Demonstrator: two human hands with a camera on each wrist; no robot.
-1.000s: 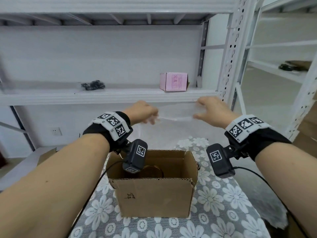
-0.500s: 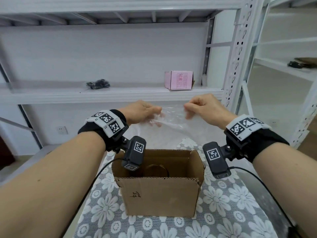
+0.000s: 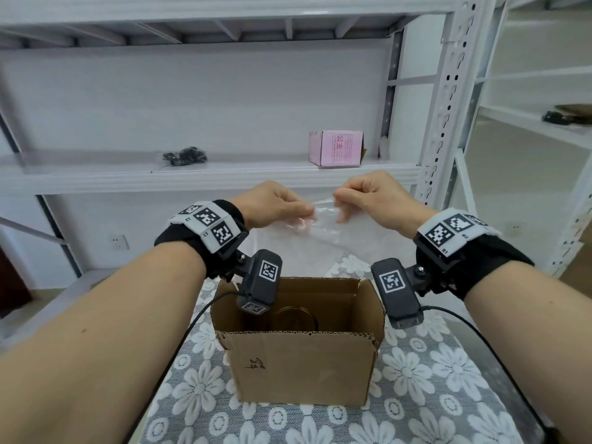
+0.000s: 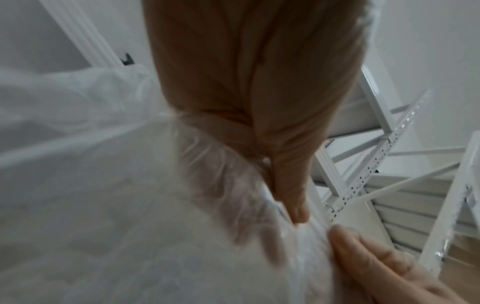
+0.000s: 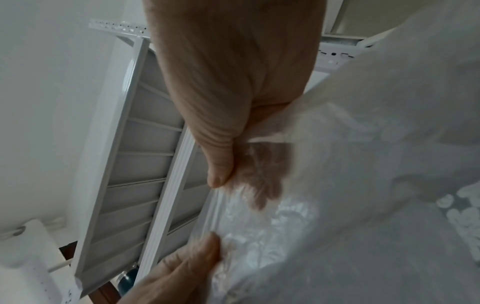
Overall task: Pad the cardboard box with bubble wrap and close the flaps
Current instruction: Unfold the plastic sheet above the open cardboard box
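An open cardboard box [image 3: 301, 366] stands on the flowered tablecloth, flaps up, with a round brownish jar [image 3: 296, 320] inside. Above and behind it hangs a clear sheet of bubble wrap [image 3: 317, 238]. My left hand [image 3: 275, 206] pinches its top edge between thumb and fingers, and my right hand [image 3: 368, 197] pinches the same edge a short way to the right. In the left wrist view the left hand [image 4: 293, 209] holds the bubble wrap [image 4: 130, 226], with the right hand's fingers [image 4: 363, 257] close by. In the right wrist view the right hand [image 5: 228, 176] grips the bubble wrap [image 5: 350, 185].
White metal shelving [image 3: 192, 174] stands close behind the table, with a pink carton [image 3: 336, 149] and a dark bundle [image 3: 184, 155] on it. A shelf upright [image 3: 439, 100] rises at the right. The tablecloth [image 3: 432, 379] shows around the box. Camera cables hang from both wrists.
My hands have come closer together along the top edge of the bubble wrap, bunching it between them. The box has not moved.
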